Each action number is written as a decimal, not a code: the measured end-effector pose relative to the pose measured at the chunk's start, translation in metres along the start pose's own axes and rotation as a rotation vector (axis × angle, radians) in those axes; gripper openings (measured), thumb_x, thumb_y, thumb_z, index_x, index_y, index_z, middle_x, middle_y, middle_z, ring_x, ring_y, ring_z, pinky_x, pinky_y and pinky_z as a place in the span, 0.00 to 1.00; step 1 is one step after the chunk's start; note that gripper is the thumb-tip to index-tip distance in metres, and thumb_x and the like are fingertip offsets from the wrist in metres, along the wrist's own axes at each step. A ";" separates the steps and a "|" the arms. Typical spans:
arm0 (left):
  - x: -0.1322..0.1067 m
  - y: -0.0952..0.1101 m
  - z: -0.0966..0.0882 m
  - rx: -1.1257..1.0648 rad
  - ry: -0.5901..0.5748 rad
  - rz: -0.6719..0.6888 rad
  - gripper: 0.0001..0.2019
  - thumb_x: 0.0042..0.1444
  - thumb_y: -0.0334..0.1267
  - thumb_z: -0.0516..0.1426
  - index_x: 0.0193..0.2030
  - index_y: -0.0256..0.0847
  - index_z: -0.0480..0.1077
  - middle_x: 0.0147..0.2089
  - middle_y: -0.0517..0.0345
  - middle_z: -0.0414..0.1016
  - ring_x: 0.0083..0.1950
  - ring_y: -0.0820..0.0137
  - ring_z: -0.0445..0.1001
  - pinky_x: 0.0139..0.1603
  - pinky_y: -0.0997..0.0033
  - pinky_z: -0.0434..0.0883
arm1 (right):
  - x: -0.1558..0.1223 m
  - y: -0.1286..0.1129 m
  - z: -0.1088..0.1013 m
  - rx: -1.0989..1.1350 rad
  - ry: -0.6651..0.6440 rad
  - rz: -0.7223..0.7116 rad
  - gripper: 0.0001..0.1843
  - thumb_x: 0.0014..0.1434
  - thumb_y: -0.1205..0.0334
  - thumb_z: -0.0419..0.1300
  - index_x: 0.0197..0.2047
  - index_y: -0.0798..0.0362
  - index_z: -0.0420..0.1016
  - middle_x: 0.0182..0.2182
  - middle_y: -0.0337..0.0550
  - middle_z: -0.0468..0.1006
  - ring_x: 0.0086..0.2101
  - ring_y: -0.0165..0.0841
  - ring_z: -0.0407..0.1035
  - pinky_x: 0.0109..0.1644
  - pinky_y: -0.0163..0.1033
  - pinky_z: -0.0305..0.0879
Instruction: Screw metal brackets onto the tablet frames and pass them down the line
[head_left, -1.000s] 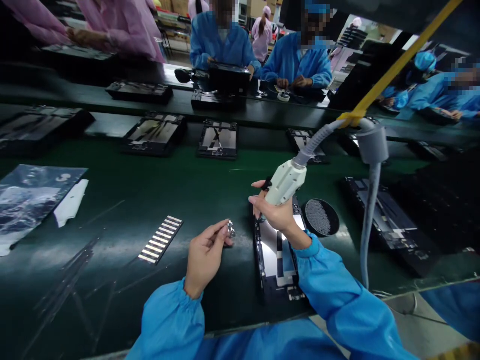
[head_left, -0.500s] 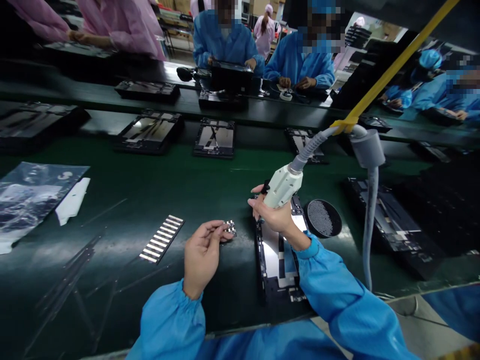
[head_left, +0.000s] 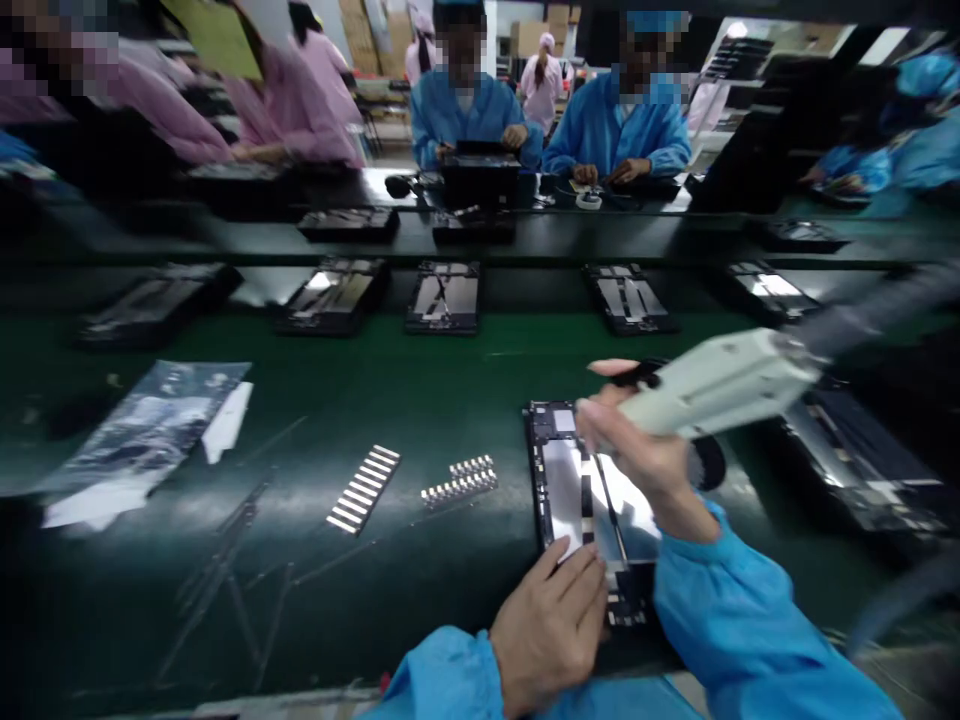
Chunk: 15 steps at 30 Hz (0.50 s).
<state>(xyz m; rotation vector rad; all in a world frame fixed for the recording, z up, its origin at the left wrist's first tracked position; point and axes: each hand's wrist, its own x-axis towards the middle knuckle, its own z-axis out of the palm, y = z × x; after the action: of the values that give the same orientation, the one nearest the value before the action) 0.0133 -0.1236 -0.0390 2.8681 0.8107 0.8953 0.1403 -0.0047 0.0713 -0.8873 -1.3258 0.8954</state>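
Note:
My right hand [head_left: 637, 440] grips a white electric screwdriver [head_left: 720, 382], tilted so its body points right, above a black device frame [head_left: 583, 500] lying on the green belt. My left hand [head_left: 551, 625] rests on the near left corner of that frame, fingers together and laid flat, holding nothing I can see. Left of the frame lie two short rows of small metal parts [head_left: 459, 480] and a strip of silver pieces [head_left: 364, 488].
A plastic bag with a white sheet [head_left: 157, 425] lies at the left. More device frames [head_left: 444, 297] sit in a row farther back on the belt. People in blue and pink coats [head_left: 472, 115] work at the far side. A black round dish [head_left: 709, 462] is partly hidden behind my right hand.
My left hand has let go of the small metal part and moved right onto the frame's near corner. The screwdriver has tilted over to the right. The view has shifted.

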 end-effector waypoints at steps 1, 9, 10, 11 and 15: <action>0.001 -0.010 0.001 0.021 -0.025 0.000 0.16 0.61 0.36 0.55 0.52 0.28 0.70 0.53 0.41 0.77 0.61 0.59 0.70 0.66 0.55 0.63 | -0.004 -0.003 -0.011 -0.011 0.030 0.006 0.19 0.54 0.61 0.66 0.48 0.48 0.68 0.16 0.29 0.68 0.17 0.30 0.65 0.25 0.39 0.67; 0.104 -0.151 -0.034 -0.398 -0.029 -0.587 0.09 0.53 0.38 0.60 0.36 0.32 0.73 0.50 0.43 0.78 0.61 0.54 0.69 0.62 0.61 0.64 | -0.039 0.023 -0.055 0.054 -0.067 0.181 0.21 0.54 0.54 0.65 0.51 0.44 0.71 0.28 0.45 0.78 0.28 0.41 0.76 0.32 0.46 0.75; 0.120 -0.167 -0.037 -0.378 0.007 -0.642 0.11 0.55 0.40 0.58 0.32 0.32 0.72 0.48 0.46 0.78 0.59 0.55 0.70 0.58 0.65 0.67 | -0.039 0.027 -0.055 0.020 -0.087 0.203 0.22 0.52 0.55 0.66 0.51 0.44 0.72 0.32 0.47 0.79 0.32 0.43 0.77 0.37 0.47 0.76; 0.133 -0.180 -0.039 -0.346 0.039 -0.686 0.14 0.57 0.42 0.55 0.30 0.31 0.71 0.47 0.49 0.78 0.57 0.57 0.73 0.55 0.69 0.69 | -0.038 0.030 -0.053 -0.003 -0.121 0.228 0.24 0.50 0.56 0.68 0.51 0.45 0.72 0.35 0.49 0.80 0.36 0.44 0.78 0.41 0.49 0.77; 0.154 -0.222 -0.042 -0.257 0.121 -0.853 0.15 0.65 0.40 0.49 0.42 0.29 0.72 0.48 0.54 0.74 0.48 0.68 0.76 0.49 0.65 0.74 | -0.038 0.040 -0.045 0.023 -0.155 0.385 0.28 0.49 0.53 0.67 0.54 0.46 0.71 0.32 0.47 0.79 0.32 0.41 0.76 0.40 0.48 0.75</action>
<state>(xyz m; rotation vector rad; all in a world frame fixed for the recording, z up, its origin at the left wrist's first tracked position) -0.0068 0.1382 0.0371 1.9349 1.5939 0.9330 0.1826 -0.0242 0.0172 -1.0934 -1.2936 1.2965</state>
